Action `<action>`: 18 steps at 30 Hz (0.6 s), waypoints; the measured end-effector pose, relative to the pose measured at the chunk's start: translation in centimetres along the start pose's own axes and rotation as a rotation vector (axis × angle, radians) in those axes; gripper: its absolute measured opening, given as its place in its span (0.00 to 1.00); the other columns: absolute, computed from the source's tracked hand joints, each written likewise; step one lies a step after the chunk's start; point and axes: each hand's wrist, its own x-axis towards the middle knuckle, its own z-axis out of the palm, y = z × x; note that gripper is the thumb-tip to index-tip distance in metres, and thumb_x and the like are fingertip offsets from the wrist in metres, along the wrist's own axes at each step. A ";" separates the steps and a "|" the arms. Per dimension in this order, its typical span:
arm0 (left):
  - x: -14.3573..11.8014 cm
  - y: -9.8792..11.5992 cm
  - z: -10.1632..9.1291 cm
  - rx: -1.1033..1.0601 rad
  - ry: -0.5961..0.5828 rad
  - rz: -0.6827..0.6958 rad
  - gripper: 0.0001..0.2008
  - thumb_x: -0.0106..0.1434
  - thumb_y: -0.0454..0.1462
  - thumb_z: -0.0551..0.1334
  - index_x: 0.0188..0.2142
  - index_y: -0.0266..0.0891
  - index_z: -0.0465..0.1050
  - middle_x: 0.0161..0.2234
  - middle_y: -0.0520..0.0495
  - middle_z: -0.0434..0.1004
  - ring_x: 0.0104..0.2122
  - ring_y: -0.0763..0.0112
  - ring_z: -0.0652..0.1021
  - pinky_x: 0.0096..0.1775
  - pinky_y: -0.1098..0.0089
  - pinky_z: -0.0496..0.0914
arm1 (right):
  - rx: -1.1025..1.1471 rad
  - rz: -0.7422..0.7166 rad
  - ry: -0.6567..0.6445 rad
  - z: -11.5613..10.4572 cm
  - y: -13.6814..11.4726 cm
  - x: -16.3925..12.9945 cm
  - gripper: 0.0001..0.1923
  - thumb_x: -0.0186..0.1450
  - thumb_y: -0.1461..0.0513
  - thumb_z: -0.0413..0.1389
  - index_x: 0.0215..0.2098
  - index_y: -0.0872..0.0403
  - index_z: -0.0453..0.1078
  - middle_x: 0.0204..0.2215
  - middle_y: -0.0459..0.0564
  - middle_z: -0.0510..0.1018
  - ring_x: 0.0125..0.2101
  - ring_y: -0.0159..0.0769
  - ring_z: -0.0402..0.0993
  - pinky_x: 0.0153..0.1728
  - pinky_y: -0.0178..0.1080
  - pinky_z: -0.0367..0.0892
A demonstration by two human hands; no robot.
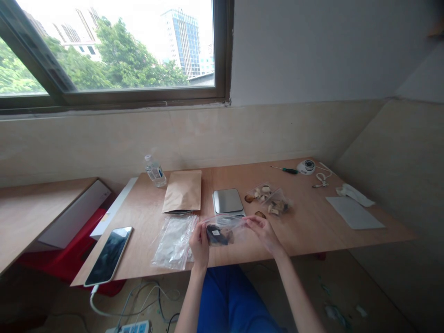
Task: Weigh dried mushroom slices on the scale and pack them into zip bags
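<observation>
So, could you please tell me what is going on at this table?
A person is holding up a clear bag, pinched near its upper corners by the left hand and right hand. Inside it shows something dark with a small white label. Just beyond is a scale; to its right lie two bags of pale pieces, to its left a paper pouch.

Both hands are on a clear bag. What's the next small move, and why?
Probably pinch along the top edge of the clear bag with the right hand, while the left hand steadies the other end. Both hands hold it near that edge, a dark item shows inside, and I can't tell whether the mouth is sealed.
</observation>
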 end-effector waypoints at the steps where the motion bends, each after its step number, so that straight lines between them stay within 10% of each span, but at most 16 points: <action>1: -0.2 -0.2 0.2 -0.003 -0.007 0.021 0.15 0.64 0.44 0.51 0.33 0.39 0.73 0.25 0.50 0.75 0.25 0.72 0.73 0.29 0.73 0.66 | -0.030 -0.012 0.053 0.2 0.1 0.1 0.14 0.56 0.55 0.61 0.35 0.56 0.75 0.33 0.53 0.79 0.33 0.37 0.75 0.40 0.39 0.68; 11: -2.0 -2.4 0.6 -0.012 -0.023 0.007 0.17 0.64 0.45 0.50 0.36 0.40 0.75 0.26 0.48 0.77 0.22 0.72 0.73 0.28 0.72 0.68 | -0.061 -0.149 0.464 0.3 1.8 1.5 0.17 0.58 0.49 0.57 0.34 0.55 0.68 0.12 0.39 0.66 0.14 0.28 0.62 0.18 0.30 0.61; 18: -1.9 -1.7 1.4 -0.006 -0.005 -0.127 0.17 0.64 0.47 0.50 0.34 0.40 0.73 0.17 0.55 0.66 0.19 0.73 0.70 0.27 0.73 0.65 | -0.101 0.022 0.121 0.4 3.0 0.4 0.24 0.58 0.45 0.54 0.42 0.54 0.72 0.37 0.53 0.77 0.36 0.39 0.73 0.33 0.35 0.68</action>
